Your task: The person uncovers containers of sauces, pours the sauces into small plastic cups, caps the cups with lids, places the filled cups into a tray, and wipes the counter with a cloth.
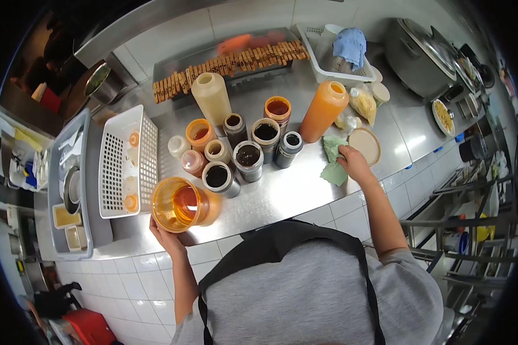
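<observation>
Twelve bottles on this steel counter (288,195), plus one big amber tub (204,210): smooth see-through plastic, round wide mouth, reddish-orange liquid inside. The left hand (166,234) is curled around the near side of that tub, fingers against the wall, gripping it. Right hand (354,163) is pinched closed on a crumpled green cloth (334,174), soft, creased, raggedy edge, flopped on the metal just under the fingers.

Bottle count, all sitting between the two hands or a bit beyond them: five dark-filled bottles (248,154) with round mouths, two orange-rimmed bottles (200,135) with red-brown stuff, one small beige-rimmed bottle (217,150), two pale-topped bottles (179,146) beyond the left hand, and two tall ones: a cloudy cream bottle (212,98) plus a glossy orange bottle (323,114), the latter standing just beyond the right hand.

Right beside the right hand's fingers there's one flat round beige disc (365,146), can't tell if it's a lid or a dish. Past that, some clear bags (362,104) of yellowish bits. Off to the left of the left hand, one white perforated plastic basket (114,167), long and boxy, with two orange bottle ends showing inside.
</observation>
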`<state>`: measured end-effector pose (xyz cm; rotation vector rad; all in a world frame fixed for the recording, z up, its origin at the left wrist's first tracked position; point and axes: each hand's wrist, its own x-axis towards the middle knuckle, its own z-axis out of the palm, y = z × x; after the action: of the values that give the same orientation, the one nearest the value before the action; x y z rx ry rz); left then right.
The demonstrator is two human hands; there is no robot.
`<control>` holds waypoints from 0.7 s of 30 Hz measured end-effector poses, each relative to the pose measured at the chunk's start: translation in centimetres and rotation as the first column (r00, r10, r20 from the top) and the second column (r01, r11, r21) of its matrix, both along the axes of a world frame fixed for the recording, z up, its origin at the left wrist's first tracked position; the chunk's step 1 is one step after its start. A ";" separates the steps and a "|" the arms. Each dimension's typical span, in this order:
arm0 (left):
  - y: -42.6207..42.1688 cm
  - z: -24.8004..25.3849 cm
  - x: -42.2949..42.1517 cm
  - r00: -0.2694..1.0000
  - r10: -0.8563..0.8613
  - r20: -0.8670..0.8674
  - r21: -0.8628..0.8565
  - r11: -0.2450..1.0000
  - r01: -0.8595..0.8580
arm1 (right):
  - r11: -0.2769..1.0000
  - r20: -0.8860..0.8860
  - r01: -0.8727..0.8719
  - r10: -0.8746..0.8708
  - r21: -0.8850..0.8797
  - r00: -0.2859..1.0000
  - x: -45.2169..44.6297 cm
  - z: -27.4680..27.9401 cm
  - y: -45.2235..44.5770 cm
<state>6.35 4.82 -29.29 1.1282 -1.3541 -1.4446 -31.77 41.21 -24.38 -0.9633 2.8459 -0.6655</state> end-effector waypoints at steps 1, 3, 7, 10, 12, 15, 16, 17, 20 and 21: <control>0.8 0.7 -0.2 1.000 0.017 0.001 0.004 1.000 -0.017 | 0.986 0.094 -0.134 0.124 0.102 0.988 -1.3 0.9 0.4; 2.3 2.3 -1.2 0.988 0.152 0.004 -0.061 0.987 -0.151 | 0.936 0.408 -0.312 0.224 0.164 0.885 -4.1 4.4 0.6; 4.2 2.4 -0.1 0.928 0.371 0.048 -0.002 0.929 -0.371 | 0.944 0.180 -0.304 0.279 0.129 0.943 -12.2 15.1 -1.7; 7.1 2.9 -0.8 0.823 0.567 0.043 -0.066 0.823 -0.564 | 0.921 -0.198 -0.387 0.387 0.037 0.901 -20.7 18.0 -7.1; 9.6 2.9 -1.4 0.790 0.605 0.103 -0.118 0.796 -0.594 | 0.907 -0.320 -0.306 0.393 0.289 0.862 -26.2 18.0 -12.0; 13.7 3.2 -1.5 0.747 0.624 0.230 -0.244 0.780 -0.576 | 0.865 -0.356 -0.172 0.365 0.471 0.860 -31.8 15.1 -17.2; 15.2 3.3 -1.3 0.734 0.613 0.292 -0.311 0.786 -0.534 | 0.825 -0.354 -0.089 0.333 0.558 0.874 -33.3 13.7 -18.4; 16.6 3.4 -1.0 0.715 0.622 0.319 -0.415 0.770 -0.485 | 0.810 -0.367 -0.063 0.332 0.583 0.869 -35.5 11.6 -19.0; 20.4 3.9 -0.2 0.654 0.648 0.391 -0.531 0.739 -0.415 | 0.688 -0.318 0.004 0.330 0.726 0.889 -39.2 8.8 -20.7; 21.4 4.0 0.1 0.631 0.668 0.393 -0.547 0.722 -0.423 | 0.648 -0.271 -0.012 0.335 0.762 0.902 -39.2 9.0 -20.9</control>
<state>6.43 26.23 -25.32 1.5801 -1.4107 -0.3215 -70.93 20.32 -15.38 -1.2527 2.7833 0.7906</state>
